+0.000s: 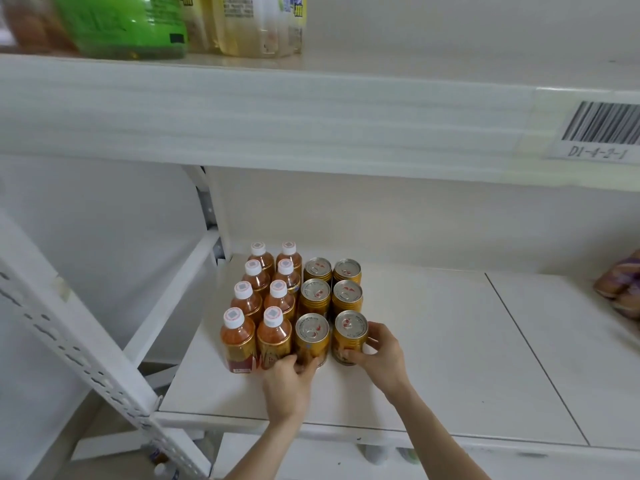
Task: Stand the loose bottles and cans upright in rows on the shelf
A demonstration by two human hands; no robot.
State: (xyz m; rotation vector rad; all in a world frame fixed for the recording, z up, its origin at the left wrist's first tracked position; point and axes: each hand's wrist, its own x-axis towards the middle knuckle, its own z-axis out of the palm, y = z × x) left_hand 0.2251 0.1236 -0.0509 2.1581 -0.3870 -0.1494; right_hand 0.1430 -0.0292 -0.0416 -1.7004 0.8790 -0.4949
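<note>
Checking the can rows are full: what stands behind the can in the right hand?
Two more upright cans stand in line behind the front can held by the right hand. Beyond the last one, only bare shelf shows.

On the shelf [433, 341], bottles [263, 303] stand in two rows left of two rows of cans [332, 299], touching.

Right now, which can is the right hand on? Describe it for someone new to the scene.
On the lower white shelf stands a block of amber bottles and gold cans. Take the rightmost column of cans; the front can is nearest the shelf edge. Only it has the right hand wrapped around its side.
</note>
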